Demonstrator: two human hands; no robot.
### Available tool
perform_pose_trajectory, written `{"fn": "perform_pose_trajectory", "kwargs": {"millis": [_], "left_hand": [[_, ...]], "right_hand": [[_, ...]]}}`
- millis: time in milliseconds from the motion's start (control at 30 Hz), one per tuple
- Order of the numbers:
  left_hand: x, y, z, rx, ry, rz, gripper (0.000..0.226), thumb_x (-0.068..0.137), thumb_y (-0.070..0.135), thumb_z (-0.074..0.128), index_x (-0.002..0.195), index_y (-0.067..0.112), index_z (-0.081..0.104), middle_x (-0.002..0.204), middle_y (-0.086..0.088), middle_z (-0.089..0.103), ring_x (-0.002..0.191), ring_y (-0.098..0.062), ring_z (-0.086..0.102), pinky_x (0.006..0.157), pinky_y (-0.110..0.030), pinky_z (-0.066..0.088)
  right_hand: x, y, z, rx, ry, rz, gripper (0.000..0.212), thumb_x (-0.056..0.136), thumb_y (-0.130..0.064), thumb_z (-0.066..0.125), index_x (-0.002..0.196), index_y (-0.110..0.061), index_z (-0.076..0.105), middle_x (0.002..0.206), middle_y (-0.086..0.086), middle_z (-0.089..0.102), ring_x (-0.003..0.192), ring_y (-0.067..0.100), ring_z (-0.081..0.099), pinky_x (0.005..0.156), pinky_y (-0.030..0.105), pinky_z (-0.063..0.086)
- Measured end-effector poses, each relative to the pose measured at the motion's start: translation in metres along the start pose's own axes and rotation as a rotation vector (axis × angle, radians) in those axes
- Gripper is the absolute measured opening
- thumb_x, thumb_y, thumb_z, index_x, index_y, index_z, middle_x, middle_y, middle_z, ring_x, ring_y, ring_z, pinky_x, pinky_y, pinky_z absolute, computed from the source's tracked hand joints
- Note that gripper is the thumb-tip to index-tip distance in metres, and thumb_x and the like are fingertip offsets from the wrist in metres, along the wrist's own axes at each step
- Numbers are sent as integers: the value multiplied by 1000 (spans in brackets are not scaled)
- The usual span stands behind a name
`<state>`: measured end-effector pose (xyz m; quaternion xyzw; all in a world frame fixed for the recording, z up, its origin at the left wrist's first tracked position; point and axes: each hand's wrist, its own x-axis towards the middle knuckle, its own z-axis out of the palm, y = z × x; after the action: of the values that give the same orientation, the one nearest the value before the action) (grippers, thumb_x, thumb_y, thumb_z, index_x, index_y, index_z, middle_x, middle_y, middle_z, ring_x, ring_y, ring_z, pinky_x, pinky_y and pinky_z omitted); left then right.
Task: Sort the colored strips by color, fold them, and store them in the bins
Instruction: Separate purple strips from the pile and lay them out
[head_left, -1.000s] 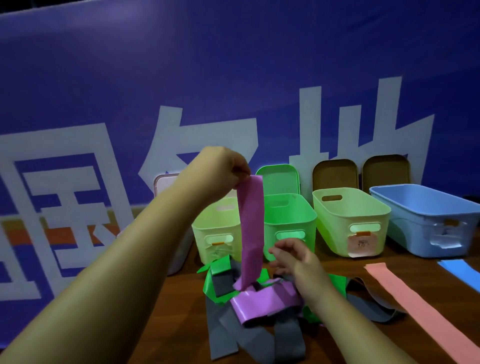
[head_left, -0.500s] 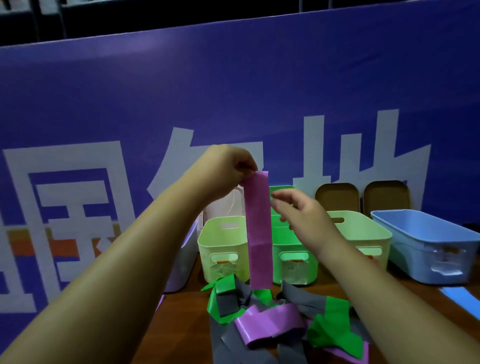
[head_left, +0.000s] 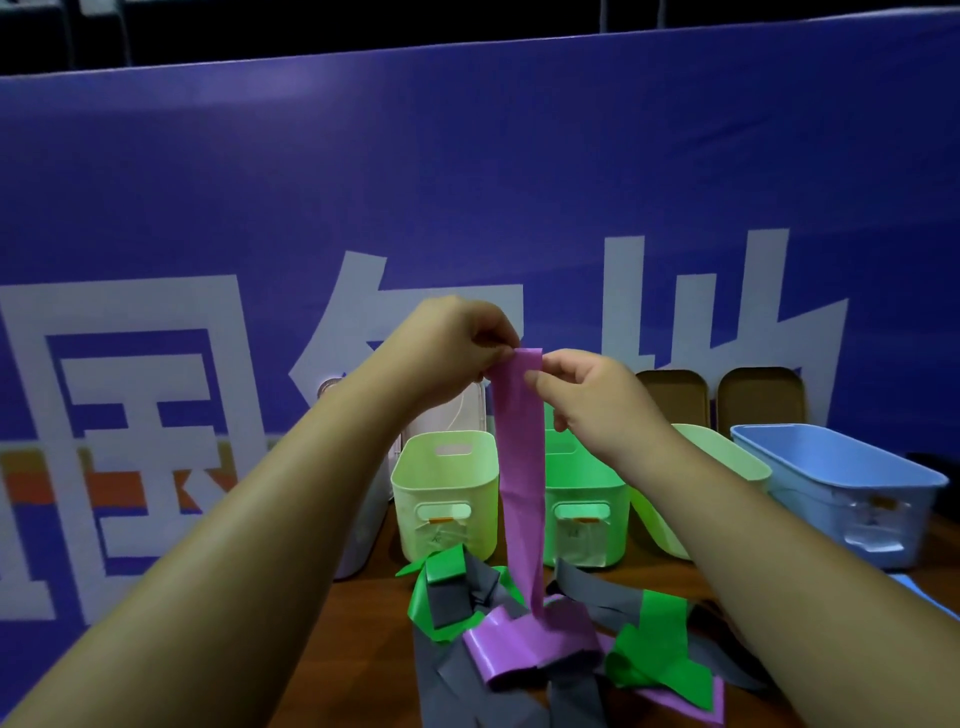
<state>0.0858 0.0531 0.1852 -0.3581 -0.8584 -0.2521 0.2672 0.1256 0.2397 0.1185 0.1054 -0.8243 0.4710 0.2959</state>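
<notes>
Above four bins, both hands' fingers pinching one purple strip.

Purple strip: thin flexible film, smooth, semi-gloss; its folded part in the pile shows bright sheen. Green strips: same smooth film, slight gloss. Grey strips: matt, no highlights. Bins: moulded plastic, smooth, satin; pale green bin, green bin, blue bin. 2 brown lids look matt. Table: brown wood-look, low sheen. Backdrop: printed banner, faint sheen, cloth or vinyl unclear.
</notes>
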Motion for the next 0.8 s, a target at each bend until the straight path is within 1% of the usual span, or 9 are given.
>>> {"fn": "perform_pose_trajectory", "kwargs": {"millis": [67, 133, 233, 300, 467, 567, 600, 667, 800], "left_hand": [[-3, -4, 2, -19, 19, -16, 15, 101, 16, 67, 113, 19, 75, 86, 11, 72, 74, -3, 68, 69, -19, 55], [-8, -10, 8, -86, 62, -63, 18, 101, 23, 68, 119, 20, 71, 91, 11, 72, 76, -2, 69, 69, -17, 54], [-21, -24, 29, -291, 87, -165, 30, 101, 36, 68, 125, 18, 65, 101, 5, 74, 87, -9, 74, 80, -33, 64], [-34, -34, 48, -452, 9, -229, 29, 103, 38, 63, 125, 19, 64, 105, 4, 76, 93, -10, 75, 89, -43, 64], [-70, -57, 99, -692, -191, -290, 27, 105, 37, 63, 125, 19, 68, 115, 1, 77, 110, -23, 73, 102, -54, 57], [-87, -61, 123, -839, -223, -340, 28, 107, 29, 60, 121, 5, 68, 105, -9, 75, 96, -24, 71, 97, -48, 60], [-92, -62, 130, -887, -239, -344, 28, 108, 26, 59, 118, 1, 67, 100, -9, 72, 90, -23, 69, 88, -42, 62], [-101, -61, 142, -949, -268, -326, 24, 108, 19, 56, 115, -2, 66, 91, -6, 69, 79, -17, 65, 71, -27, 57], [-112, -58, 158, -966, -276, -334, 24, 108, 14, 55, 119, -6, 63, 94, -6, 70, 80, -15, 64, 68, -19, 52]], "right_hand": [[1, -1, 2, 10, 4, 0, 14, 106, -33, 65, 101, -31, 78, 80, -1, 75, 57, 3, 60, 59, 26, 51], [2, -1, 3, 8, 4, -1, 14, 105, -33, 65, 99, -30, 78, 81, 6, 75, 60, 7, 64, 67, 37, 55], [3, 0, 4, 14, 2, -7, 14, 105, -33, 65, 103, -32, 78, 80, 10, 75, 65, 13, 66, 75, 48, 60], [3, 0, 4, 28, 7, -12, 13, 106, -31, 64, 105, -33, 77, 81, 12, 75, 67, 17, 66, 77, 52, 61], [4, 0, 3, 58, 31, -19, 13, 106, -29, 63, 105, -31, 76, 81, 9, 75, 64, 9, 66, 75, 45, 62], [6, 1, 4, 71, 59, -10, 13, 106, -28, 63, 106, -30, 76, 75, -1, 73, 61, 5, 65, 68, 34, 60], [7, 2, 5, 76, 71, -1, 13, 106, -28, 63, 106, -29, 76, 71, -5, 71, 60, 4, 64, 66, 32, 59], [10, 5, 5, 83, 92, 18, 14, 106, -27, 63, 106, -27, 77, 67, -7, 68, 58, 3, 63, 64, 31, 57], [13, 12, 6, 60, 118, 42, 13, 105, -29, 63, 105, -27, 76, 69, -6, 69, 59, 4, 62, 67, 33, 58]]}}
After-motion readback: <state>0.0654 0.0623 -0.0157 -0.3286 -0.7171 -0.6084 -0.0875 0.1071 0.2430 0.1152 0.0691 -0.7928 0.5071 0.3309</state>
